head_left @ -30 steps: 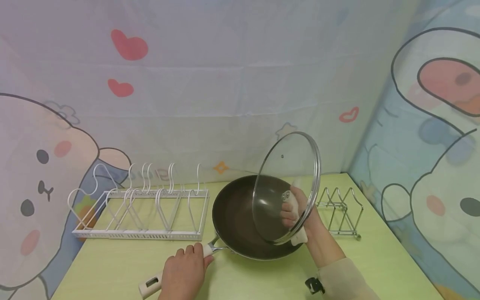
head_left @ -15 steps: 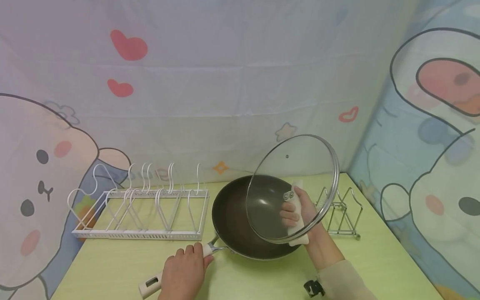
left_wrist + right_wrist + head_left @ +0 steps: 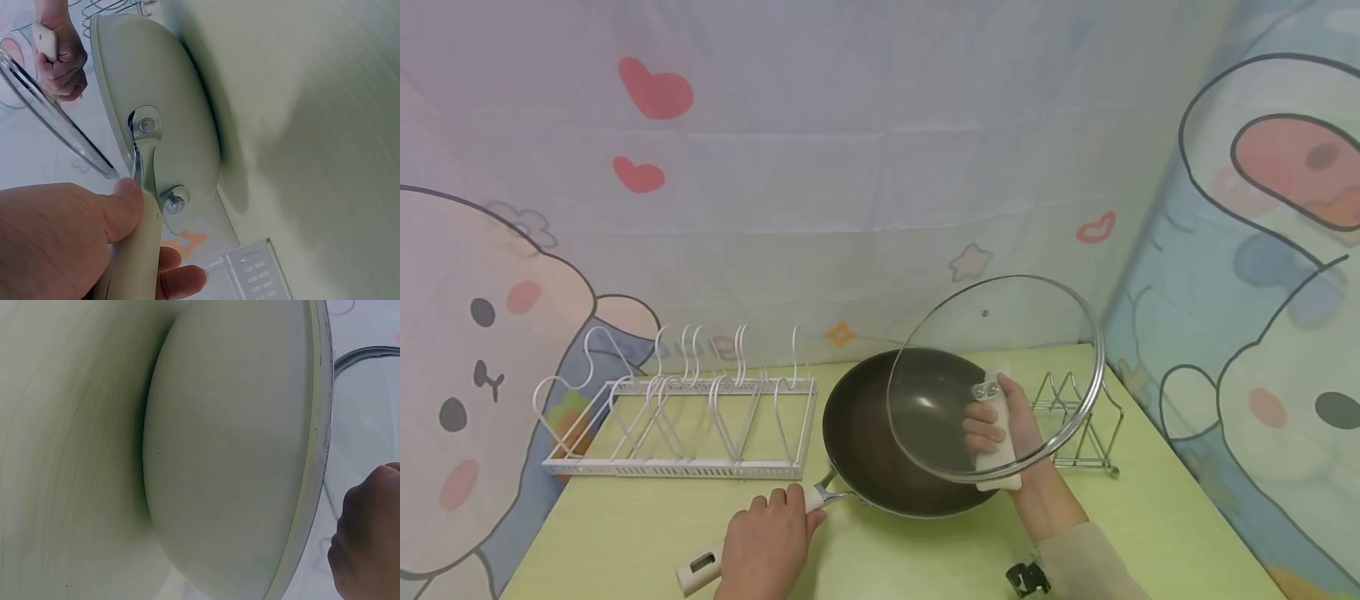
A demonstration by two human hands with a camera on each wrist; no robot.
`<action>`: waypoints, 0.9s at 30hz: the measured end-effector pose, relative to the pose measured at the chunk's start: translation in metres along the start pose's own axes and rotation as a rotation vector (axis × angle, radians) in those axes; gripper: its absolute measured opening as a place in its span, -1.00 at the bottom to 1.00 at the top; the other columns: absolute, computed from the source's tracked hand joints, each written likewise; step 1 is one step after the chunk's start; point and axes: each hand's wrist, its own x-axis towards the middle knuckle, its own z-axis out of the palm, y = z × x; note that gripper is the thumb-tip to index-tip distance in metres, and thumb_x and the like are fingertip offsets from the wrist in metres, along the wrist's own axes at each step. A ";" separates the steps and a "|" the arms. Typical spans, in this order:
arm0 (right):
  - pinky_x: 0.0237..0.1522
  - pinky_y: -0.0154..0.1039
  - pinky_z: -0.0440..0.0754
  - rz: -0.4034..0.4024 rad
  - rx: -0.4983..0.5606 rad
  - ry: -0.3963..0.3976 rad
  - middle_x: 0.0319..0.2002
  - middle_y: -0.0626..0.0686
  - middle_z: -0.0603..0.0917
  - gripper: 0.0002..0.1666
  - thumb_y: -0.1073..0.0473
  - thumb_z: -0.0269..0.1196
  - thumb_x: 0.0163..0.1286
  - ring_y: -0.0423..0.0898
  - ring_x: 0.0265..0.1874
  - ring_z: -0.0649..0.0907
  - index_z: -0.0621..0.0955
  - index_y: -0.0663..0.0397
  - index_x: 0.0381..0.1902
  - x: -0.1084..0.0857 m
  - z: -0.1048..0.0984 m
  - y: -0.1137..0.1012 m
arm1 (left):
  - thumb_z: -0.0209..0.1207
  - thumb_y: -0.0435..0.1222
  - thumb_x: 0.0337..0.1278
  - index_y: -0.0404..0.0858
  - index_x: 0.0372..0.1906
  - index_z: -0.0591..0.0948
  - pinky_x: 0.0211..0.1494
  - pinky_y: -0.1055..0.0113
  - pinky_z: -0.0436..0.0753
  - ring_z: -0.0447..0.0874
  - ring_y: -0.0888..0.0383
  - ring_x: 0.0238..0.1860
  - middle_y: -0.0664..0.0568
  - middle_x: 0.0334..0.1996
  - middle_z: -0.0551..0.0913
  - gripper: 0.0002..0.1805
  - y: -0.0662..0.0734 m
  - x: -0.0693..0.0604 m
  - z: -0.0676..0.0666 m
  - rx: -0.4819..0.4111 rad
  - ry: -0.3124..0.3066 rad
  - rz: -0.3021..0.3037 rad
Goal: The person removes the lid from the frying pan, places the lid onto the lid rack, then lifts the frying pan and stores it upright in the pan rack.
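A deep frying pan [image 3: 865, 442], dark inside and cream outside, stands on the table. My left hand [image 3: 767, 537] grips its cream handle [image 3: 139, 259] at lower left, thumb along the top in the left wrist view. Above the pan's right side, a glass lid [image 3: 940, 333] with a metal rim is tilted up, its clear face toward the head camera. Behind the glass, my right hand [image 3: 1007, 425] grips the lid's white handle [image 3: 998, 421], fingers curled round it. In the right wrist view the pan's outer wall [image 3: 231, 444] fills the middle, with the right hand partly cut off.
A white rack [image 3: 677, 471] with several upright loops stands left of the pan. Behind the right forearm is a small chrome wire rack [image 3: 1086, 462]. Printed cloth [image 3: 820, 192] hangs along the back and right side of the light green table [image 3: 917, 558].
The lid has turned so its glass face is wider to the head camera, its rim swinging right and slightly down. The right hand turned with it. The left hand and pan stayed put.
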 end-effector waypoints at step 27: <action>-0.53 -0.40 0.27 -0.045 0.207 -0.141 -0.52 -0.19 0.18 -0.24 -0.38 -0.39 0.69 -0.30 -0.62 0.12 0.48 0.12 -0.08 -0.007 0.003 -0.002 | 0.37 0.09 0.31 -0.25 -0.31 0.47 -0.54 0.16 0.43 0.52 0.00 -0.51 0.00 -0.53 0.51 -0.49 0.001 0.003 -0.003 -0.022 -0.065 -0.020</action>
